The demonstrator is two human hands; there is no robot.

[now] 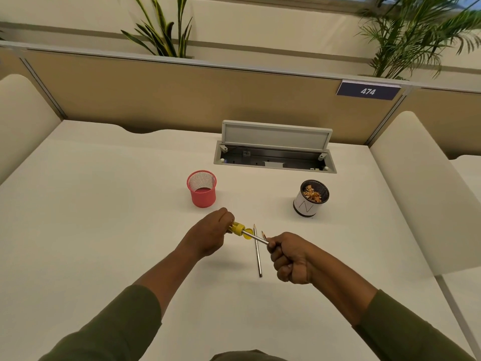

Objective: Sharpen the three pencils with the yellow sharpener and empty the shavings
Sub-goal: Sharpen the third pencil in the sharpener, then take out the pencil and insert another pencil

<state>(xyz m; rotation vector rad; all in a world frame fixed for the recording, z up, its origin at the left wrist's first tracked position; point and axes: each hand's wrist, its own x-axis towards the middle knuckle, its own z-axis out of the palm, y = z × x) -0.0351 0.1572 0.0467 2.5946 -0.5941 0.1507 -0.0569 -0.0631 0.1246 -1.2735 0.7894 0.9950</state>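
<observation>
**Pencil in the yellow sharpener, held between both hands**

Just below the middle of the desk (104, 204), the left hand (208, 237) is curled tightly round the yellow sharpener (237, 228), its fingers wrapped over the far end so that only the yellow body and its opening show. A pencil (253, 235) runs from the sharpener's mouth toward 4 o'clock into the right hand (291, 257), which is closed in a fist around the pencil's back end. Both are lifted off the desk surface.

Under them a second pencil (258, 256) lies flat on the desk, its sharpened tip pointing to 12 o'clock and its blunt end toward 6 o'clock. Just beside it, at its 2 o'clock, the tip of a third pencil (264, 234) pokes out past the right hand's knuckles; the rest of it is hidden by the hand, so I cannot tell whether it lies on the desk or is held.

At 11 o'clock from the hands stands a pink mesh cup (202, 190), upright. At 2 o'clock stands a dark mesh cup with a white paper wrap (311, 199), upright, with wood shavings (312, 193) inside. At 12 o'clock, farther back, the grey hatch (276, 135) in the desk stands open. A sign (368, 91) reading 474 hangs on the partition at 1 o'clock.
</observation>
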